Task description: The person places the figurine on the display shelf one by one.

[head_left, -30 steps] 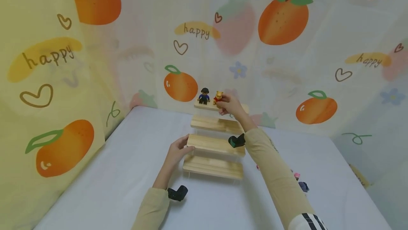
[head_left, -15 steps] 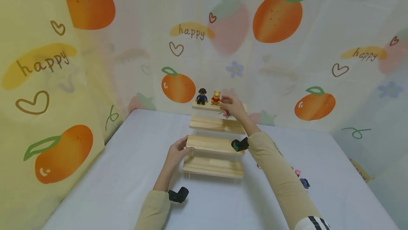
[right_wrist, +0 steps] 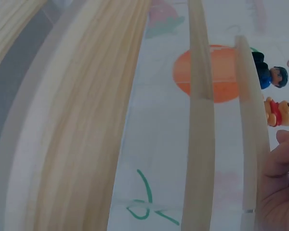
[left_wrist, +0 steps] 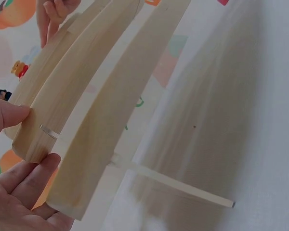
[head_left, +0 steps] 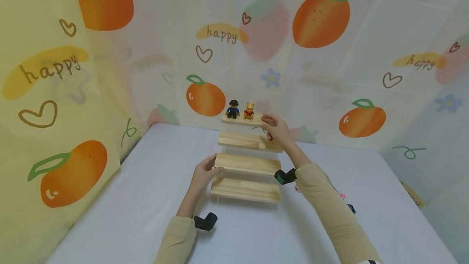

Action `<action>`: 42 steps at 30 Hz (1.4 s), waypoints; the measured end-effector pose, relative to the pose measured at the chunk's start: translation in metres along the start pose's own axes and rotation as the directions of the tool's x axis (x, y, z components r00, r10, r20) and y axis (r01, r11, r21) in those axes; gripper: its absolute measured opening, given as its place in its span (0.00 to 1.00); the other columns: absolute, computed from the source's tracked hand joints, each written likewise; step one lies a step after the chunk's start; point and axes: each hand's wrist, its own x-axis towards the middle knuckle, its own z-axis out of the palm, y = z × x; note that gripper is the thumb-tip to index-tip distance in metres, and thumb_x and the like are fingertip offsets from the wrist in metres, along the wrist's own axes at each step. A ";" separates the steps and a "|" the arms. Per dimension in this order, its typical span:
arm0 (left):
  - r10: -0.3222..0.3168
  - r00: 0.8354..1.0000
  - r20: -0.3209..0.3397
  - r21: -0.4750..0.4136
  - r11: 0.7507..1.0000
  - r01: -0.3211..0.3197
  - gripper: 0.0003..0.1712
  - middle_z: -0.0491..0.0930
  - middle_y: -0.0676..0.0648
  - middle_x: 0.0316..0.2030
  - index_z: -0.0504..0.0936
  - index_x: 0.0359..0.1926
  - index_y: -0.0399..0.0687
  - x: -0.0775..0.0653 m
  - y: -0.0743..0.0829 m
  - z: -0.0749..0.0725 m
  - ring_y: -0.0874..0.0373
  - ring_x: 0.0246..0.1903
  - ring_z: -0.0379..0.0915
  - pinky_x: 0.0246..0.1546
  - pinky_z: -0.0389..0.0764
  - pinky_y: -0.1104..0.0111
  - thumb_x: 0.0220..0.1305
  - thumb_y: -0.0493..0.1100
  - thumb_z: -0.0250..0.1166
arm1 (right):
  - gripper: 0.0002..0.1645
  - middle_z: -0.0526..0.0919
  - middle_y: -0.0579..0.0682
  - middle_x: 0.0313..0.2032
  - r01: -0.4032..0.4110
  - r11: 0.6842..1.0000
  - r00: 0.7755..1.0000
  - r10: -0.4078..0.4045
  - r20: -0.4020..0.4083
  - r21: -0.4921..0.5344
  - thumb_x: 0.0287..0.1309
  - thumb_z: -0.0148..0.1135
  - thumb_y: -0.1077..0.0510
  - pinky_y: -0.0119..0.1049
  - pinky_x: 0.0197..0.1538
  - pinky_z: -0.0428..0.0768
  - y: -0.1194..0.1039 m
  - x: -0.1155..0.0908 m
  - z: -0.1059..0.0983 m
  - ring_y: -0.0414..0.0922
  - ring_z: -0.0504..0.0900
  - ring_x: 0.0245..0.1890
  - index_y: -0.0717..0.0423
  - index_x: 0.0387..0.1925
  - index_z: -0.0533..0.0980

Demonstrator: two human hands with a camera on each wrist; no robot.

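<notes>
In the head view, a yellow bear figure in a red shirt (head_left: 248, 112) sits on the top wooden board (head_left: 239, 122) of a four-step display rack. Left of it stands a toy figure with black hair and a blue top (head_left: 232, 110). My right hand (head_left: 279, 130) is at the right part of that board, apart from the bear, its fingers loosely bent and holding nothing. With my left hand (head_left: 202, 175) I grip the left end of the second board from the bottom (head_left: 249, 164); the left wrist view shows thumb (left_wrist: 9, 115) above and fingertips (left_wrist: 49, 162) underneath.
The bottom board (head_left: 245, 190) stands on thin clear legs over the white tabletop (head_left: 121, 215). Small pink (head_left: 342, 195) and dark blue (head_left: 351, 208) items lie to the right, partly behind my right sleeve (head_left: 329, 211). A fruit-printed cloth (head_left: 157, 24) closes off the back.
My right hand has let go of the bear figure and drawn back to the right and slightly down. The bear stays on the top board. My left hand keeps its grip.
</notes>
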 end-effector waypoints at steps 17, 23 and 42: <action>0.031 0.999 0.007 0.015 0.999 -0.031 0.33 0.70 0.36 0.53 0.67 0.59 0.37 0.002 0.001 -0.004 0.43 0.54 0.64 0.54 0.64 0.56 0.51 0.37 0.66 | 0.24 0.70 0.61 0.54 0.054 0.999 0.999 -0.054 -0.006 0.000 0.61 0.51 0.64 0.27 0.14 0.66 0.004 -0.020 -0.021 0.37 0.65 0.09 0.67 0.58 0.63; 0.037 0.999 0.016 0.000 0.999 -0.037 0.34 0.68 0.38 0.55 0.66 0.60 0.37 0.001 -0.001 -0.002 0.46 0.56 0.61 0.56 0.60 0.57 0.52 0.38 0.65 | 0.24 0.67 0.63 0.56 0.083 0.996 0.996 -0.083 0.008 0.020 0.61 0.49 0.66 0.29 0.14 0.66 0.009 -0.028 -0.026 0.38 0.65 0.09 0.67 0.58 0.62; 0.018 1.000 0.013 -0.010 1.000 -0.018 0.32 0.68 0.36 0.55 0.66 0.59 0.37 -0.002 -0.003 0.003 0.42 0.55 0.62 0.54 0.63 0.55 0.52 0.36 0.64 | 0.24 0.67 0.65 0.55 0.097 0.994 0.994 -0.094 -0.055 0.051 0.61 0.51 0.59 0.29 0.18 0.72 0.056 -0.059 -0.068 0.37 0.67 0.13 0.66 0.57 0.63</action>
